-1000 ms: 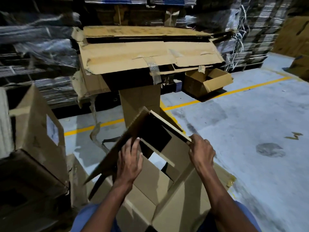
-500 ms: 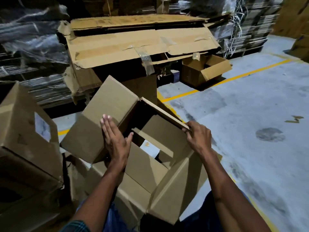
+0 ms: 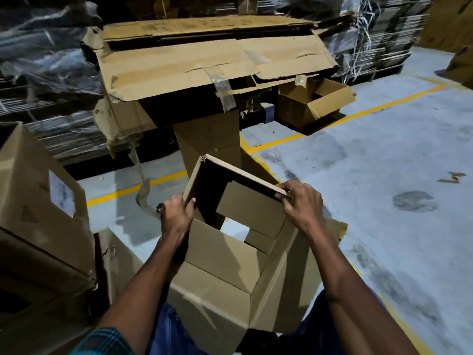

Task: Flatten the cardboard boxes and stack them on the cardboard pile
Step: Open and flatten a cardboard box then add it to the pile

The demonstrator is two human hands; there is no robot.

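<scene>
Close in front of the person, a cardboard box [image 3: 225, 254] is being held up over the lap, open end facing the camera, its walls skewed out of square. Through a gap between its inner flaps a patch of the pale floor [image 3: 384, 175] is showing. Left hand [image 3: 176, 216] is gripping the left wall edge near its top, thumb inside, fingers curled round the outside. Right hand [image 3: 302, 203] is clamping the far top edge at the right corner, fingers hooked over the rim. Both forearms are reaching forward from the bottom of the frame; a teal checked sleeve [image 3: 102, 342] is showing at lower left, and blue cloth is showing below the box.

Beyond the box, the cardboard pile [image 3: 212, 60] is sitting raised on a dark base: wide flattened sheets, torn at the edges, with strips of clear tape [image 3: 222, 85] hanging off the front. A tall flat piece of card [image 3: 210, 139] is standing upright under the pile's front, just behind the held box.

Left of the person, a large brown box [image 3: 43, 196] with a pale label is leaning at a tilt, well apart from the hands. Right of the pile, a small open box [image 3: 314, 103] is lying on the floor, flaps spread. A yellow line [image 3: 371, 108] is running across the floor beside it. Shrink-wrapped stacks [image 3: 46, 60] are filling the dark background on the left.
</scene>
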